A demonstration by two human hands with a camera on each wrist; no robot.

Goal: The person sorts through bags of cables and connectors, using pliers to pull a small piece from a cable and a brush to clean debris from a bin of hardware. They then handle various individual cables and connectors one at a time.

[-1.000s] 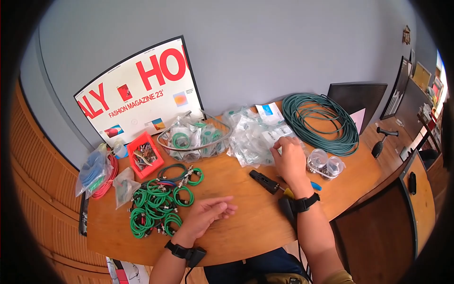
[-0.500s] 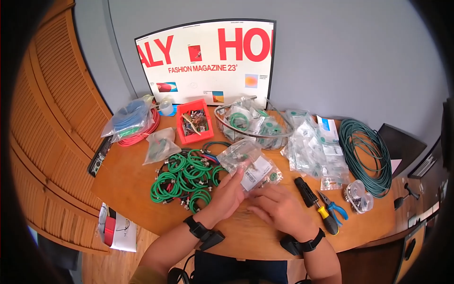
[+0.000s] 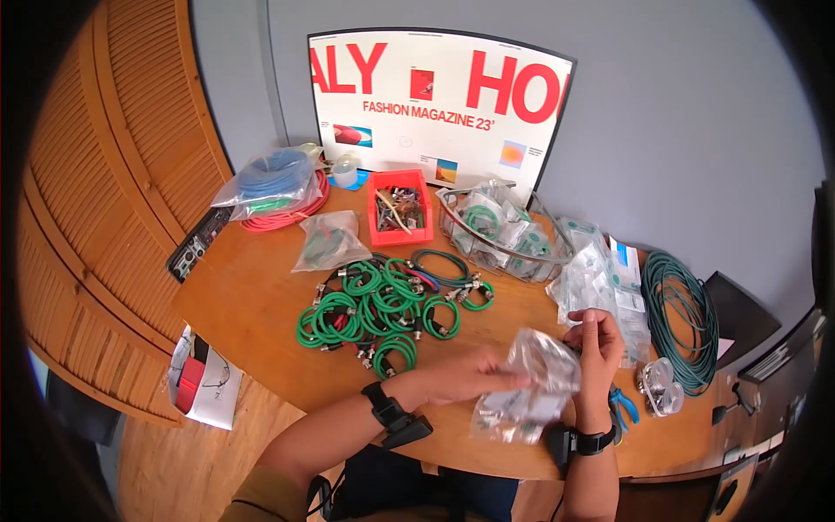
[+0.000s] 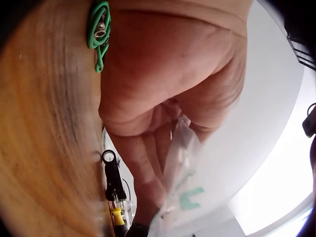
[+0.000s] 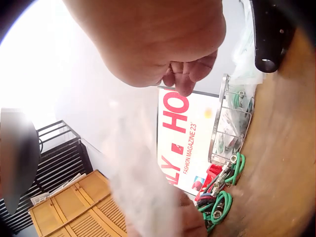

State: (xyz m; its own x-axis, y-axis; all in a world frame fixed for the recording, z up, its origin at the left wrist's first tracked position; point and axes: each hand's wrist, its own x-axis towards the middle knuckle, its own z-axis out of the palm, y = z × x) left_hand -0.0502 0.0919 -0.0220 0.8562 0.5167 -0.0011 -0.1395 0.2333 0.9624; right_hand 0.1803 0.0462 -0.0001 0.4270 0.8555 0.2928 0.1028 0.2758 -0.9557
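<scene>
My left hand pinches a clear plastic bag by one side, near the front of the table. The bag is blurred. In the left wrist view, thumb and fingers of the left hand grip the bag, which has a green mark. Just right of it is my right hand, raised with its fingers curled. The right wrist view shows the right hand's fingertips bent in, with nothing visible in them; the blurred bag hangs apart from them. Green coiled cables lie left of the bag.
Behind are a red bin, a wire basket of bagged cables and flat clear bags. A dark green cable coil, blue pliers and small clear cups lie right. A monitor stands at back.
The head view has swung, shifting the table's things rightward. The bag, lately between both hands, is now in the left hand alone; the right hand has moved up and right of it.
</scene>
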